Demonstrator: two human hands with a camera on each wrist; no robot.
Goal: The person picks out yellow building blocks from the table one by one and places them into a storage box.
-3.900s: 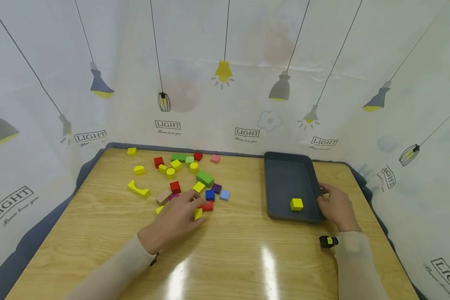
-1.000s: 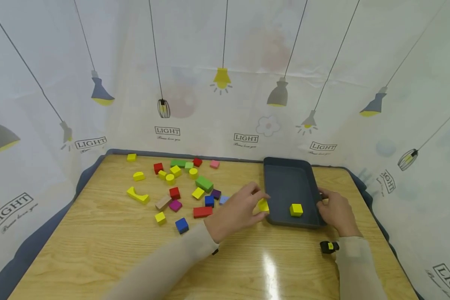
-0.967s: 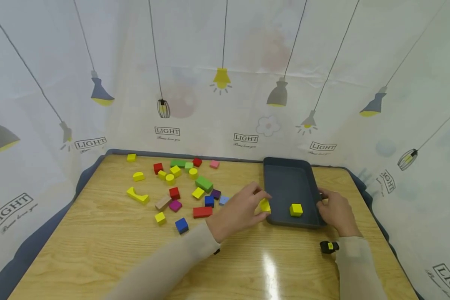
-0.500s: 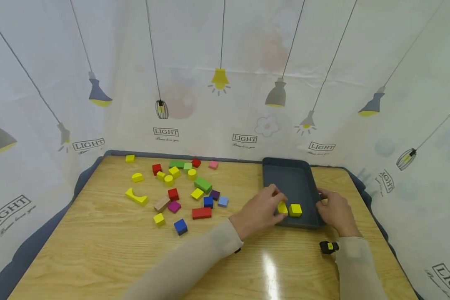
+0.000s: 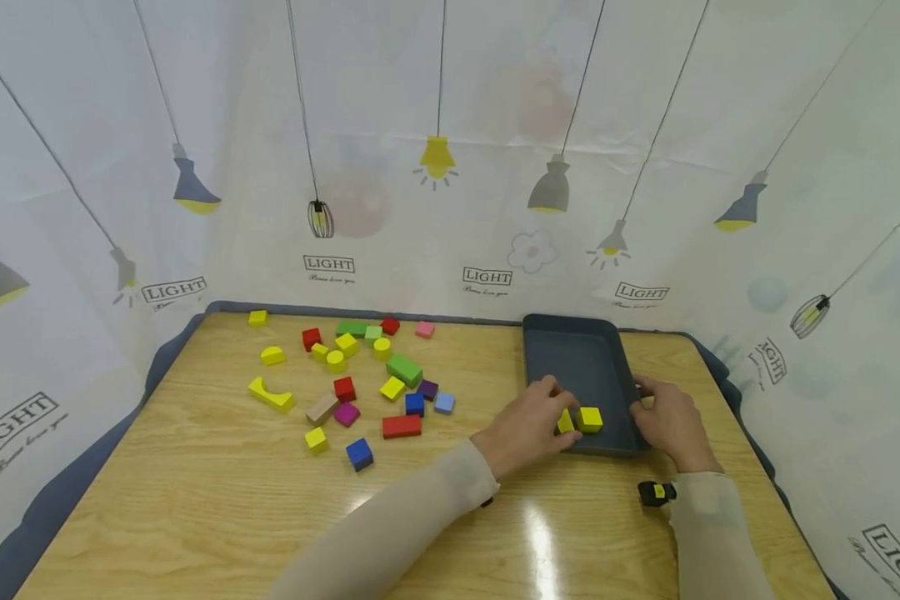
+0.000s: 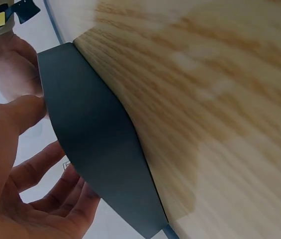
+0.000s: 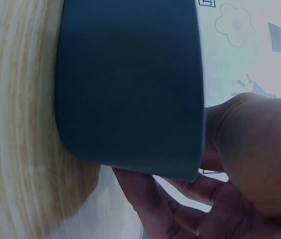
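Note:
In the head view, my left hand [image 5: 528, 425] reaches over the near left corner of a dark grey tray [image 5: 570, 354]. Its thumb and fingers are curled about a yellow block [image 5: 565, 421], low inside the tray and partly covered by the fingers. Just right of it sits a yellow cube [image 5: 589, 419]. My right hand [image 5: 675, 423] grips the tray's right edge. In the left wrist view, the tray wall [image 6: 90, 124] hides the left fingertips and the block. From the right wrist, the right fingers [image 7: 145, 199] pass beneath the tray wall [image 7: 130, 89].
Left of the tray, coloured blocks lie scattered on the wooden table [image 5: 217, 500], among them a red block [image 5: 402, 427], a blue cube [image 5: 359, 454], a green block [image 5: 404, 370] and a yellow arch [image 5: 272, 395]. A printed curtain [image 5: 390, 125] surrounds the table.
My left hand has carried the yellow block from the scattered blocks rightward over the tray rim, then lower, beside the yellow cube. The right hand has stayed at the tray's edge.

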